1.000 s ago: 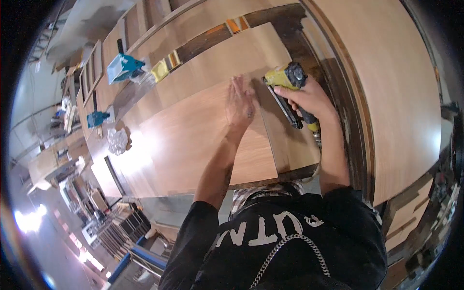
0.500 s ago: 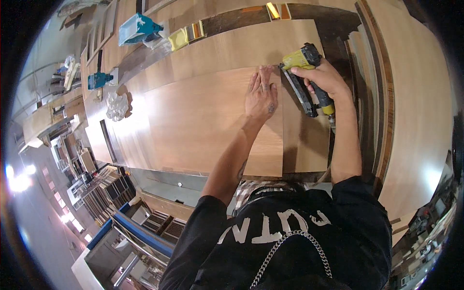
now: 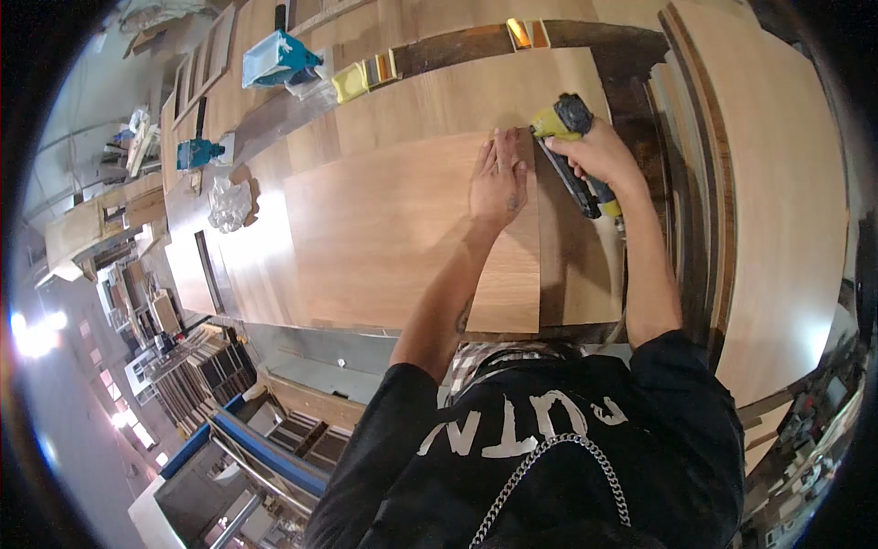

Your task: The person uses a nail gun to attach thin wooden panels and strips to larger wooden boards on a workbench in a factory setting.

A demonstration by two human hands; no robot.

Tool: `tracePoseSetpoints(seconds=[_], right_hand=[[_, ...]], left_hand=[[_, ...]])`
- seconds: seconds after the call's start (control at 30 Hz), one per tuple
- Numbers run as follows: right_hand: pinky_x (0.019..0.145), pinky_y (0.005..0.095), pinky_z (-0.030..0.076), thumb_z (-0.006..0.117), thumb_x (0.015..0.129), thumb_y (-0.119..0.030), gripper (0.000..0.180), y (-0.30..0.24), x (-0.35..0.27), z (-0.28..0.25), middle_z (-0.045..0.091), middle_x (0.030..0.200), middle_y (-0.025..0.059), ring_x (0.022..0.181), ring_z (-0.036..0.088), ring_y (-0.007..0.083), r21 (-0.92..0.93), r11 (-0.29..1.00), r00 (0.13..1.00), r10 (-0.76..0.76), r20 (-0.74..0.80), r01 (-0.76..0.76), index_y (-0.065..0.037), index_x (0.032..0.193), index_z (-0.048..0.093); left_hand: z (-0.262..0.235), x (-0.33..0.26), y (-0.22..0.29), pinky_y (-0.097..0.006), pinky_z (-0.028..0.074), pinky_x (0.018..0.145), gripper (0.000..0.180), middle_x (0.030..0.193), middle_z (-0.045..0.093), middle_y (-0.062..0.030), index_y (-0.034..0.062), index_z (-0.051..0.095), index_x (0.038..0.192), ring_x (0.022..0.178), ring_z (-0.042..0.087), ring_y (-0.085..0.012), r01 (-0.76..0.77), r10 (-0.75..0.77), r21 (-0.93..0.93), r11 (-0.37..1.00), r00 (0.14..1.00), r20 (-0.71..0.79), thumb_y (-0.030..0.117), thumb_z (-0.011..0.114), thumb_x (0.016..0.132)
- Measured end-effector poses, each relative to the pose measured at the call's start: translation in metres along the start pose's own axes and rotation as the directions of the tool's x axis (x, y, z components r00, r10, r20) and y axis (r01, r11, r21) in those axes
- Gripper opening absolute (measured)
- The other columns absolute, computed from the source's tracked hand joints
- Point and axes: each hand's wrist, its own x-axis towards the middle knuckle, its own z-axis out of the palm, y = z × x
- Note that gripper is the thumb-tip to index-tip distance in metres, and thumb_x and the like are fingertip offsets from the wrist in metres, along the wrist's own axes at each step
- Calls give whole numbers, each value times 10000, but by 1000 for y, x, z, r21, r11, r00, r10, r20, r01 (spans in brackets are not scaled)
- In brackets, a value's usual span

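**Head view: flat hand and nail gun at the far edge of a wood panel**

The head view shows the left hand (image 3: 498, 178) lying flat and spread, fingers together, on a light brown rectangular veneered wood panel (image 3: 393, 238) at centre frame. The fingertips reach the panel's far edge, close to its right corner. Just right of them, the right hand (image 3: 599, 156) is wrapped around the grip of a yellow and black nail gun (image 3: 572, 151), whose nose sits at that same far edge, nearly touching the left hand.

The panel rests on a larger pale wood sheet (image 3: 457, 91) that runs past it toward the top of the frame and on the right. Its near edge ends just above the person's chest, and its left part is bare, with open surface toward the left of the frame.

Along the upper left stand a teal plastic box (image 3: 274, 57), a small yellow block (image 3: 350, 82), a teal power tool (image 3: 197, 153) and a crumpled clear plastic bag (image 3: 227, 203), all well apart from the hands. At right, dark and pale wood boards (image 3: 777, 183) lie alongside the sheet.
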Motion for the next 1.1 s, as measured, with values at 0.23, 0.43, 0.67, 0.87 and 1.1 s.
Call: tracePoseSetpoints(seconds=[0.23, 0.43, 0.67, 0.87, 1.1], right_hand=[[790, 461, 499, 646, 833, -368, 531, 23, -38, 11, 640, 975, 265, 926, 625, 404, -247, 965, 872, -47, -487, -86, 85, 1096, 557], [954, 420, 431, 598, 898, -247, 506, 75, -88, 88, 580, 1189, 229, 1119, 555, 364, -243, 939, 787, -338, -516, 244, 18, 1299, 442], [907, 312, 476, 590, 921, -151, 387, 173, -215, 169, 596, 1102, 143, 1013, 594, 214, 65, 990, 844, -72, -531, 125, 27, 1249, 485], [896, 361, 464, 536, 951, -237, 470, 185, -251, 212, 569, 1194, 203, 1115, 566, 248, 278, 959, 773, 133, -620, 58, 46, 1308, 419], [980, 324, 395, 476, 840, 47, 611, 195, -243, 244, 560, 1219, 204, 1141, 528, 242, 401, 838, 661, 66, -747, 369, 46, 1409, 254]], left_hand=[[-44, -52, -13, -301, 500, 869, 540, 1026, 643, -133, -62, 387, 1343, 977, 597, -151, 376, -473, -872, 314, 858, 200, 29, 604, 857], [-107, -203, -56, -335, 563, 744, 418, 813, 639, -119, -67, 518, 1201, 764, 635, -185, 486, -720, -823, 293, 679, 144, 57, 629, 817], [-178, -341, -128, -280, 526, 555, 232, 634, 527, -30, -54, 617, 877, 540, 509, -101, 591, -905, -740, 321, 421, -56, 177, 629, 865], [-199, -406, -195, -286, 477, 577, 229, 764, 568, -59, -34, 596, 1082, 608, 523, -138, 653, -958, -703, 281, 234, -165, 90, 500, 915], [-153, -419, -239, -366, 419, 884, 675, 1032, 587, -135, 25, 175, 1470, 922, 537, -258, 556, -679, -390, 734, 606, -414, 13, 474, 864]])
